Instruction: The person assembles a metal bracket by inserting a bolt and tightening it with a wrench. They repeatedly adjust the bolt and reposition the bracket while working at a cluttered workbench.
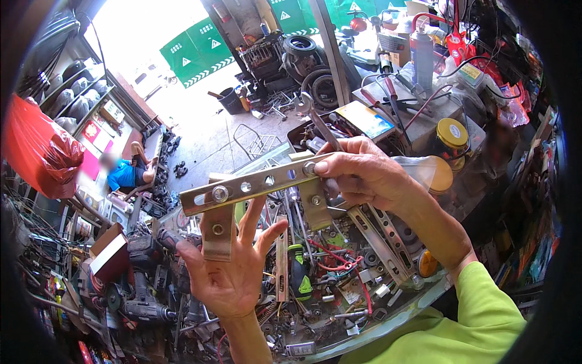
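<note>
Held up before me is a slotted metal bracket (260, 187), a long flat bar with holes and two short plates hanging from it. A bolt (220, 194) sits through its left end. My right hand (364, 173) pinches the bar's right end, thumb by another bolt (310, 168). An open-end wrench (318, 118) also sticks up from that hand, its jaw pointing away. My left hand (233, 273) is palm up with spread fingers, behind and below the bracket's left plate (217, 233). The bar hides some fingertips, so whether they touch it is unclear.
Loose hardware covers the glass-topped bench (388, 318), with more slotted bars (379, 242) and a black-green tool handle (299, 273). Power drills (145, 297) crowd the left. A yellow-lidded can (452, 133) stands at right. Beyond the bench, a person in blue (124, 176) sits low.
</note>
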The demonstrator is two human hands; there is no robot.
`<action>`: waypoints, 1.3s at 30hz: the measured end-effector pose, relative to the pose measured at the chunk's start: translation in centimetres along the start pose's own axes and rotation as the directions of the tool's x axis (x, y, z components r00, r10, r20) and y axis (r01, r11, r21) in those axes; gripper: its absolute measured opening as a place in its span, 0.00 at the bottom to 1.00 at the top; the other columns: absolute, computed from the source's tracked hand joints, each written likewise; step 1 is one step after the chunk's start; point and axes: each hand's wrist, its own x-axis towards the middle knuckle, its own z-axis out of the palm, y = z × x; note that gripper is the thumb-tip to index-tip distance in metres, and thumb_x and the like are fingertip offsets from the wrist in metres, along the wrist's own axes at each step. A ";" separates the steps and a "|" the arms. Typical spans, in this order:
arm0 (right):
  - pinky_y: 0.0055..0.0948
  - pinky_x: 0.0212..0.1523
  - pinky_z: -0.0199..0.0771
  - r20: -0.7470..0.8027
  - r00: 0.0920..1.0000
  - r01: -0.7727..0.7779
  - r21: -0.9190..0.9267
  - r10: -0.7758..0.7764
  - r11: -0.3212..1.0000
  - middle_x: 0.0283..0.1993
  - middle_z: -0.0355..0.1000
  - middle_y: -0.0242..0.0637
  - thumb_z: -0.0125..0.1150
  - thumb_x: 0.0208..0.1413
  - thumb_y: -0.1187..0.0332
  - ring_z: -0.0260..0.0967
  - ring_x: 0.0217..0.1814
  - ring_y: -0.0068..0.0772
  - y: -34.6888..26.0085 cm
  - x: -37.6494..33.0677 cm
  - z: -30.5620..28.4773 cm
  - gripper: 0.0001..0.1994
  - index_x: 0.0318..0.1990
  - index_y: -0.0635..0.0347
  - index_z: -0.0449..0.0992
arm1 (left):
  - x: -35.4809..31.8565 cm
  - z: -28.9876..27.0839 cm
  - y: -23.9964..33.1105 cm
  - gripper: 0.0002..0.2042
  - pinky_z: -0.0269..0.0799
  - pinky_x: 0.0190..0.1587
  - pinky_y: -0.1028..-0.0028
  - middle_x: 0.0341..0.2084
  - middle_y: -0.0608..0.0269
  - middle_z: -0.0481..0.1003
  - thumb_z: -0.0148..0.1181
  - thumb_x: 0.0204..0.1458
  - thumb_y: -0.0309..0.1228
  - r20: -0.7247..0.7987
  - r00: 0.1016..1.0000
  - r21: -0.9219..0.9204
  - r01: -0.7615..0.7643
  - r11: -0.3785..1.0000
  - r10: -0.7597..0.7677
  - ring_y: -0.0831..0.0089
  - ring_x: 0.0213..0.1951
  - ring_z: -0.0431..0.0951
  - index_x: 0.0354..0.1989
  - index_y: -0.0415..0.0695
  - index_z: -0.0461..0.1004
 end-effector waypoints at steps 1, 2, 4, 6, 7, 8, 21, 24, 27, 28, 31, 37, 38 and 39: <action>0.11 0.07 0.46 -0.003 1.000 0.016 -0.014 -0.016 1.000 0.21 0.68 0.29 0.65 0.53 0.67 0.54 0.10 0.07 0.0 0.1 -0.3 0.08 0.31 0.59 0.73 | 0.1 0.0 0.1 0.28 0.53 0.61 0.39 0.69 0.65 0.54 0.36 0.64 0.52 0.036 0.999 0.025 0.009 1.000 -0.010 0.47 0.70 0.45 0.70 0.57 0.51; 0.11 0.07 0.47 -0.017 0.999 0.030 -0.030 -0.031 0.999 0.21 0.68 0.29 0.65 0.53 0.67 0.54 0.10 0.08 -0.1 0.1 -0.3 0.08 0.31 0.60 0.73 | 0.0 -0.1 0.1 0.27 0.55 0.60 0.40 0.69 0.64 0.53 0.37 0.64 0.50 0.002 1.000 0.040 0.014 0.999 -0.014 0.47 0.70 0.46 0.70 0.56 0.51; 0.12 0.07 0.48 -0.046 0.997 0.059 -0.066 -0.062 0.996 0.20 0.69 0.29 0.66 0.52 0.66 0.55 0.10 0.08 -0.2 0.1 -0.3 0.08 0.30 0.60 0.74 | -0.2 -0.2 0.0 0.27 0.57 0.59 0.41 0.69 0.62 0.53 0.40 0.64 0.47 -0.063 0.998 0.065 0.025 0.998 -0.021 0.46 0.70 0.46 0.70 0.55 0.51; 0.11 0.08 0.48 -0.051 0.996 0.067 -0.100 -0.072 0.993 0.21 0.69 0.29 0.67 0.51 0.66 0.55 0.11 0.09 -0.4 0.1 -0.5 0.09 0.30 0.60 0.75 | -0.4 -0.4 0.2 0.26 0.60 0.59 0.43 0.69 0.57 0.52 0.43 0.63 0.38 -0.057 0.998 0.149 0.022 0.989 -0.014 0.45 0.69 0.49 0.70 0.53 0.51; 0.11 0.08 0.48 -0.054 0.996 0.071 -0.118 -0.078 0.990 0.21 0.70 0.30 0.67 0.51 0.65 0.55 0.11 0.09 -0.5 0.1 -0.5 0.09 0.29 0.60 0.75 | -0.5 -0.4 0.2 0.25 0.62 0.58 0.45 0.69 0.55 0.51 0.44 0.63 0.34 -0.052 0.999 0.189 0.019 0.982 -0.010 0.45 0.68 0.50 0.70 0.52 0.51; 0.12 0.09 0.48 -0.059 0.995 0.077 -0.142 -0.086 0.987 0.21 0.70 0.30 0.67 0.51 0.65 0.55 0.11 0.09 -0.6 0.1 -0.5 0.09 0.29 0.60 0.75 | -0.4 -0.2 0.1 0.26 0.63 0.58 0.46 0.69 0.53 0.51 0.44 0.62 0.29 -0.084 0.996 0.205 0.031 0.978 -0.014 0.44 0.68 0.52 0.69 0.51 0.51; 0.14 0.18 0.55 -0.159 0.971 0.098 -0.423 -0.180 0.901 0.26 0.68 0.24 0.69 0.51 0.64 0.58 0.21 0.08 0.7 -1.8 -0.2 0.13 0.37 0.62 0.74 | 0.0 0.1 -2.3 0.23 0.73 0.31 0.74 0.64 0.44 0.58 0.45 0.60 0.21 -0.279 0.953 0.028 0.133 0.991 -0.120 0.48 0.52 0.74 0.65 0.45 0.57; 0.15 0.23 0.57 -0.153 0.955 0.164 -0.446 -0.256 0.880 0.27 0.68 0.23 0.67 0.53 0.61 0.59 0.26 0.08 2.1 -2.2 -0.5 0.14 0.38 0.63 0.74 | 0.0 0.6 -3.5 0.19 0.65 0.19 0.81 0.48 0.48 0.73 0.48 0.63 0.29 -0.396 0.913 0.075 0.141 0.987 -0.100 0.64 0.34 0.82 0.62 0.42 0.60; 0.15 0.20 0.56 -0.213 0.961 0.053 -0.481 -0.175 0.875 0.26 0.69 0.22 0.66 0.54 0.59 0.59 0.23 0.07 2.3 -3.4 -0.5 0.15 0.39 0.62 0.74 | -0.3 0.6 -4.3 0.20 0.58 0.13 0.84 0.23 0.58 0.76 0.52 0.62 0.34 -0.533 0.841 0.154 0.202 0.967 -0.090 0.73 0.22 0.78 0.59 0.40 0.62; 0.15 0.20 0.57 -0.225 0.960 0.042 -0.468 -0.165 0.883 0.26 0.69 0.23 0.66 0.54 0.60 0.59 0.23 0.08 2.5 -3.5 -0.7 0.15 0.39 0.62 0.74 | -0.5 0.8 -4.9 0.19 0.58 0.13 0.84 0.23 0.58 0.76 0.53 0.62 0.35 -0.528 0.848 0.184 0.181 0.966 -0.058 0.73 0.22 0.77 0.58 0.40 0.63; 0.15 0.20 0.59 -0.241 0.955 0.044 -0.463 -0.173 0.885 0.28 0.72 0.27 0.65 0.55 0.61 0.62 0.24 0.09 3.0 -4.1 -1.2 0.14 0.39 0.63 0.74 | -1.2 0.1 -6.5 0.14 0.56 0.11 0.83 0.23 0.57 0.76 0.54 0.61 0.36 -0.551 0.835 0.235 0.173 0.957 -0.016 0.74 0.19 0.76 0.50 0.40 0.68; 0.19 0.28 0.67 -0.221 0.963 0.089 -0.269 -0.151 0.959 0.31 0.74 0.29 0.64 0.56 0.64 0.65 0.29 0.12 3.1 -5.1 -1.9 0.11 0.37 0.64 0.75 | -1.4 0.6 -6.6 0.18 0.62 0.16 0.77 0.26 0.57 0.77 0.47 0.63 0.45 -0.490 0.858 0.153 0.261 0.953 -0.156 0.69 0.23 0.78 0.47 0.42 0.69; 0.18 0.25 0.65 -0.231 0.965 0.056 -0.274 -0.122 0.960 0.31 0.75 0.30 0.66 0.55 0.65 0.65 0.27 0.12 2.3 -5.5 -1.7 0.11 0.38 0.63 0.76 | -1.2 0.7 -6.3 0.20 0.63 0.17 0.75 0.27 0.57 0.77 0.44 0.64 0.48 -0.473 0.851 0.070 0.295 0.953 -0.228 0.67 0.25 0.79 0.48 0.42 0.69; 0.18 0.25 0.65 -0.230 0.967 0.048 -0.247 -0.107 0.968 0.31 0.75 0.29 0.67 0.54 0.64 0.66 0.28 0.13 2.4 -5.5 -2.5 0.11 0.38 0.63 0.76 | -0.9 0.7 -6.0 0.26 0.72 0.25 0.70 0.35 0.54 0.78 0.37 0.63 0.54 -0.431 0.852 -0.109 0.278 0.954 -0.297 0.61 0.31 0.81 0.49 0.42 0.69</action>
